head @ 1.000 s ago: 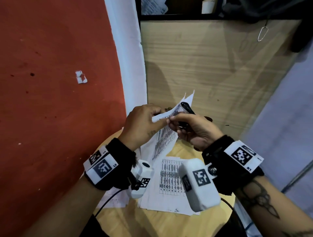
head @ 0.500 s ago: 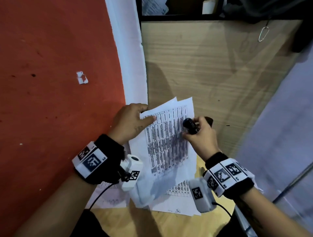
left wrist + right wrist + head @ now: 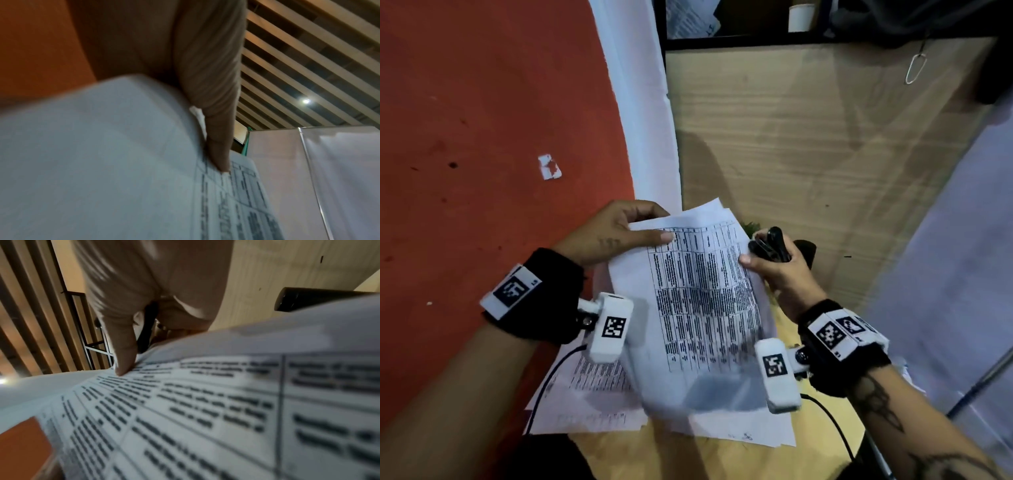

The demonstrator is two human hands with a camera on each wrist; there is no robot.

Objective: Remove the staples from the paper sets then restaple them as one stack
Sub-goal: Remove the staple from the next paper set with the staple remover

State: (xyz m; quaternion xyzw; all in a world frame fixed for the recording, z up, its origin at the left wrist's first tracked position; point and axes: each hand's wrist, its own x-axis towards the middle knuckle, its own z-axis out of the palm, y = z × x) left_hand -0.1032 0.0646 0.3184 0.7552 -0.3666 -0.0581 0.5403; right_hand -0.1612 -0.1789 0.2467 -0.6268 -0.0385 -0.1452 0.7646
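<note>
A paper set (image 3: 702, 291) printed with a table is held above the table, face up. My left hand (image 3: 657, 222) pinches its upper left corner, thumb on top; the left wrist view shows the thumb (image 3: 218, 146) pressing the sheet (image 3: 102, 162). My right hand (image 3: 753, 250) grips a black staple remover (image 3: 770, 245) in curled fingers, with the thumb on the set's right edge. In the right wrist view the thumb (image 3: 123, 356) touches the page (image 3: 205, 402) and the black tool (image 3: 147, 331) sits behind it. More printed sheets (image 3: 592, 394) lie underneath.
The sheets lie on a small wooden table (image 3: 671, 459). A red wall (image 3: 482, 137) is close on the left and a wooden panel (image 3: 808, 137) stands behind. A black object (image 3: 806, 250) sits just past my right hand. Wrist-camera cables hang by both forearms.
The set, bunched at its top corner between both hands a second ago, is now spread flat. My hands have moved apart, the right one out to the right edge.
</note>
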